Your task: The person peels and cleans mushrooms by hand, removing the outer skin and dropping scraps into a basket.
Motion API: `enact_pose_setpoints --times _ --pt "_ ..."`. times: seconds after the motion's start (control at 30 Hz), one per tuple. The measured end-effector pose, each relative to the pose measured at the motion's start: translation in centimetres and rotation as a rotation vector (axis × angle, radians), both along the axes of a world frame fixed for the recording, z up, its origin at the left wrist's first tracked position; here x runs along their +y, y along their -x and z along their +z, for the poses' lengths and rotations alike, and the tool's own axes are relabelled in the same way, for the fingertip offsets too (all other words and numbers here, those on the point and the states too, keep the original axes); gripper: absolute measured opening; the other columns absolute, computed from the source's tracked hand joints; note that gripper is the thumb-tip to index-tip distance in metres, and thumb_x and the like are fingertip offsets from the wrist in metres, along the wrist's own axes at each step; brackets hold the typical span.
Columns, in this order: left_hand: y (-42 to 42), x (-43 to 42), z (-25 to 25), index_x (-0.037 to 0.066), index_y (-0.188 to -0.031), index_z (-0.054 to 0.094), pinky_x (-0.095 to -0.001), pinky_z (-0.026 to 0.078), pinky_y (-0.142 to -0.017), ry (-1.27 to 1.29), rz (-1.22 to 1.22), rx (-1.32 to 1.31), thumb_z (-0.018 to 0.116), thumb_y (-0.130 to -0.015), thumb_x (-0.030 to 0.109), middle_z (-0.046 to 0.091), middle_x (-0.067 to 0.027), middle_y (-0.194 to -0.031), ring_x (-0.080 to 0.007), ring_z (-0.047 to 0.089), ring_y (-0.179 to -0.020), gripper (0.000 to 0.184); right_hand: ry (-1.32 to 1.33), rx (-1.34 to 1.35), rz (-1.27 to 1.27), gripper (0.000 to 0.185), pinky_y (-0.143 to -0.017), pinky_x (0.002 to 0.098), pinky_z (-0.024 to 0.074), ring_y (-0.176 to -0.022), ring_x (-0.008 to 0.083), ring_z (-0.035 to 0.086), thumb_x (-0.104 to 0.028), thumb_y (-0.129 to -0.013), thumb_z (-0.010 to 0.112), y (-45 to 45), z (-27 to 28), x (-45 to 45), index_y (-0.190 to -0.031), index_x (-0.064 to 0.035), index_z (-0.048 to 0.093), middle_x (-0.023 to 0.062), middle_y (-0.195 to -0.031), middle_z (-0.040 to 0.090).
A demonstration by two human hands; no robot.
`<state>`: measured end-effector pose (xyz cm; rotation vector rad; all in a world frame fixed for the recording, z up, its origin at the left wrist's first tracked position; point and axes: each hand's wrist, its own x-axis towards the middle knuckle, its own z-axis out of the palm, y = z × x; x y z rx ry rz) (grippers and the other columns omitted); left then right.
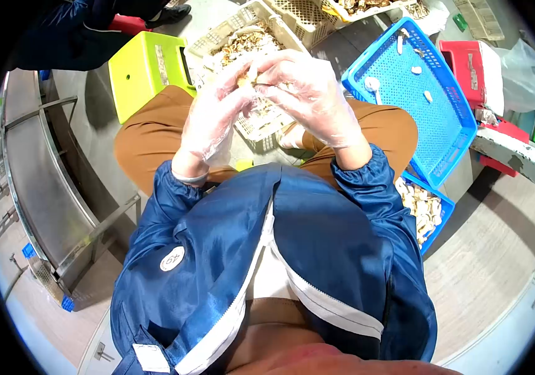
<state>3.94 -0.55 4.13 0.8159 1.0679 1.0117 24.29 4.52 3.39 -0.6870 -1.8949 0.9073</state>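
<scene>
Both hands wear clear plastic gloves and are raised together above the white basket. My left hand (214, 115) and my right hand (311, 94) are closed, fingertips meeting around a small pale-yellow mushroom piece (247, 80), mostly hidden by the fingers. Beneath them, between the knees, stands a white plastic basket (290, 39) with brown and white mushroom pieces (249, 42) heaped in it. To the right, a shallow blue crate (399, 81) carries several scattered white mushrooms, including one with a rounded cap (372, 84).
A second blue crate (445, 212) full of pale mushroom pieces sits partly under the first. Left are a lime-green stool (136, 75) and a metal frame (42, 162). More baskets (302, 15) and a red stool (464, 72) stand farther off. Another person's dark clothing (61, 37) shows top left.
</scene>
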Motion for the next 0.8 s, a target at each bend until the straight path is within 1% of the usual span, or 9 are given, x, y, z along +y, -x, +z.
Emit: enact_pose_setpoints --times 0.1,0.2,0.3,0.4,0.53,0.57,0.67,0.77,0.8 --pt "0.7 -0.1 -0.5 -0.005 -0.157 0.047 -0.0260 0.049 -0.084 -0.030 -0.058 0.037 0.065 -0.103 0.009 0.067 -0.0081 -0.129 -0.0096 0.060 -0.095 0.058 0.010 0.000 -0.014 0.009 -0.079 0.0362 0.0589 -0.089 0.0283 0.075 -0.003 -0.090 0.077 0.1 0.1 0.0 -0.098 0.0013 0.073 0.0123 -0.105 0.077" --pt "0.5 0.1 -0.3 -0.005 -0.157 0.048 -0.0257 0.050 -0.084 0.046 -0.062 -0.133 0.065 -0.103 0.009 0.067 -0.0082 -0.132 -0.0099 0.062 -0.095 0.058 0.253 0.046 -0.052 0.011 -0.080 0.0347 0.0591 -0.089 0.0257 0.075 -0.004 -0.091 0.077 0.0 0.1 -0.7 -0.100 0.0023 0.074 0.0125 -0.101 0.078" --pt "0.7 -0.2 -0.4 -0.004 -0.158 0.047 -0.0252 0.050 -0.084 0.097 -0.039 -0.056 0.065 -0.102 0.009 0.065 -0.0079 -0.138 -0.0103 0.063 -0.097 0.060 0.087 -0.039 -0.138 0.012 -0.082 0.0337 0.0590 -0.090 0.0232 0.076 -0.004 -0.092 0.077 0.0 -0.2 -0.5 -0.102 0.0028 0.076 0.0126 -0.099 0.079" --pt "0.3 0.0 -0.5 -0.004 -0.158 0.047 -0.0245 0.049 -0.084 0.098 0.029 -0.103 0.065 -0.102 0.009 0.065 -0.0071 -0.140 -0.0106 0.064 -0.097 0.060 0.240 0.034 -0.092 0.010 -0.084 0.0336 0.0585 -0.092 0.0230 0.076 -0.003 -0.092 0.076 -0.2 -0.2 -0.7 -0.100 0.0021 0.076 0.0135 -0.100 0.079" --pt "0.7 0.3 -0.6 -0.005 -0.154 0.050 -0.0237 0.050 -0.087 0.163 -0.006 -0.271 0.064 -0.102 0.009 0.066 -0.0054 -0.137 -0.0099 0.064 -0.098 0.056 0.050 0.010 -0.016 0.007 -0.085 0.0346 0.0579 -0.094 0.0253 0.075 -0.003 -0.090 0.077 -0.2 -0.3 -0.1 -0.095 0.0007 0.073 0.0143 -0.108 0.078" --pt "0.4 0.8 -0.4 -0.005 -0.152 0.052 -0.0236 0.051 -0.087 0.171 -0.051 -0.311 0.062 -0.102 0.009 0.066 -0.0056 -0.135 -0.0102 0.065 -0.097 0.053 0.077 0.006 -0.010 0.009 -0.084 0.0348 0.0579 -0.093 0.0258 0.075 -0.003 -0.089 0.078 -0.2 0.1 -0.3 -0.095 0.0004 0.073 0.0144 -0.111 0.077" --pt "-0.1 0.6 0.9 -0.006 -0.152 0.052 -0.0238 0.052 -0.084 0.186 -0.040 -0.351 0.061 -0.102 0.008 0.067 -0.0049 -0.125 -0.0102 0.064 -0.093 0.052 0.080 -0.014 -0.046 0.010 -0.082 0.0342 0.0580 -0.090 0.0248 0.075 -0.004 -0.090 0.077 -0.1 -0.3 -0.2 -0.098 0.0008 0.074 0.0138 -0.106 0.078" --pt "0.2 0.6 -0.2 -0.007 -0.151 0.052 -0.0239 0.051 -0.080 0.213 -0.055 -0.343 0.059 -0.101 0.007 0.067 -0.0034 -0.116 -0.0097 0.062 -0.088 0.052 0.222 -0.014 -0.107 0.012 -0.081 0.0333 0.0581 -0.087 0.0232 0.075 -0.004 -0.090 0.077 0.0 -0.2 -0.6 -0.101 0.0015 0.076 0.0128 -0.100 0.079" --pt "0.2 0.6 -0.2 -0.007 -0.150 0.053 -0.0238 0.051 -0.079 0.221 -0.037 -0.335 0.059 -0.101 0.007 0.067 -0.0030 -0.114 -0.0095 0.061 -0.087 0.052 0.190 -0.021 -0.125 0.013 -0.081 0.0329 0.0581 -0.087 0.0225 0.075 -0.004 -0.090 0.077 0.1 -0.3 -0.6 -0.102 0.0017 0.076 0.0124 -0.099 0.079"
